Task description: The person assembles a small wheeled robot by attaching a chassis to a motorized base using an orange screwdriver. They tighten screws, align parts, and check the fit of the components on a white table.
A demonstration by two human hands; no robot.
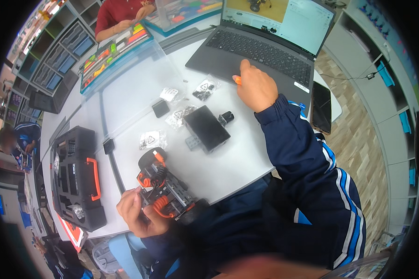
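A small black wheeled robot car [171,188] with orange coiled cables stands at the table's near edge. My left hand [144,216] is at its left side, thumb and fingers curled against the frame. My right hand [257,88] rests over the front part of the open laptop [265,51], below the keyboard. Its fingers are folded around a small orange piece [238,80], of which only the end shows, so its kind is hidden. Between the hands lie a black rectangular box [207,129] and a small black part [226,117] beside it.
Several small plastic bags [152,139] of parts lie mid-table. An open black case [74,181] with an orange handle is at left. A clear bin [121,56] of coloured pieces stands at the back, near another person's hands [125,25]. A phone [321,107] lies right of the laptop.
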